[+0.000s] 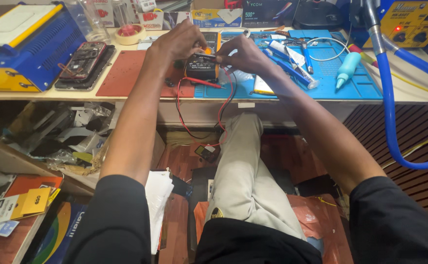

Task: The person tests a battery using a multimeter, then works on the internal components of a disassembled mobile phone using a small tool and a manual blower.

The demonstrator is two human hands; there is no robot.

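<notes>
Both hands meet over a small black-and-orange meter (202, 67) lying flat at the bench edge, straddling the seam between the red mat (126, 73) and the blue mat (351, 83). Left hand (177, 41) arches over the meter's top left, fingers curled down onto it, likely to pin it steady; whether it actually grips the body or only presses, I cannot tell. Right hand (243, 54) comes in from the right with fingertips pinched at the meter's upper edge on something thin and dark, probably a probe tip; too small to confirm. Red and black leads (224, 110) loop off the bench front and hang toward the knee (246, 132), slack, so they don't tug the meter. Around: an opened phone (83, 59) left on the red mat, a blue-and-yellow machine (23, 44) behind it, a teal squeeze bottle (347, 70) and tweezers (292, 68) right, a blue hose (390, 107) crossing the right side. Tools crowd near the right wrist; hanging leads could snag.
</notes>
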